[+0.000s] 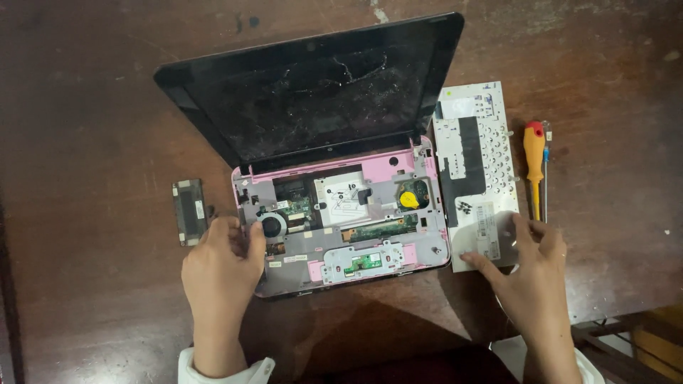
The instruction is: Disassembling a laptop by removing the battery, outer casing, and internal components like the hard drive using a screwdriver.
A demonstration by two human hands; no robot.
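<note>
Your left hand steadies the opened laptop at its left edge, fingers loosely curled, holding nothing. Your right hand rests spread on the removed keyboard (face down, beside the screwdrivers). Disassembly in progress.

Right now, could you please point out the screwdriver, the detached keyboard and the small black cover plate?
screwdriver [533, 153]: head view, orange handle.
detached keyboard [475, 153]: head view, white underside, middle.
small black cover plate [189, 211]: head view, plate's centre.
</note>
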